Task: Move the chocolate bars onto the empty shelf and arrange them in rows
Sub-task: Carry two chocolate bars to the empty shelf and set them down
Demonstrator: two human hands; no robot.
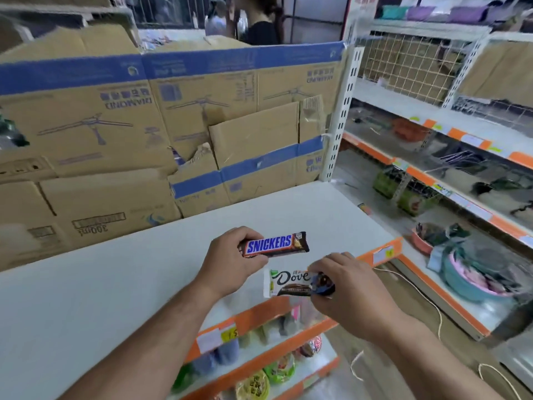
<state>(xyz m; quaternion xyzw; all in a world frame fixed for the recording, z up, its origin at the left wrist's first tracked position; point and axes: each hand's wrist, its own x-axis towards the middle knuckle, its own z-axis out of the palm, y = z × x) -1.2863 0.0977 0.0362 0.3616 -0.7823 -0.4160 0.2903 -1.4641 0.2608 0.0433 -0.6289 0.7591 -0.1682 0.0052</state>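
L hand (pixel 230 264) grips Snickers bar (pixel 275 244), R hand (pixel 346 290) pinches Dove bar (pixel 290 282); both long axes parallel w/ shelf (pixel 86 298) front edge.

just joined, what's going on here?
A person is stocking a white shelf with chocolate bars. The left hand grips a Snickers bar by its left end, and the right hand pinches a Dove bar by its right end. Both bars are held near the shelf's front edge. No bar lies on it yet.
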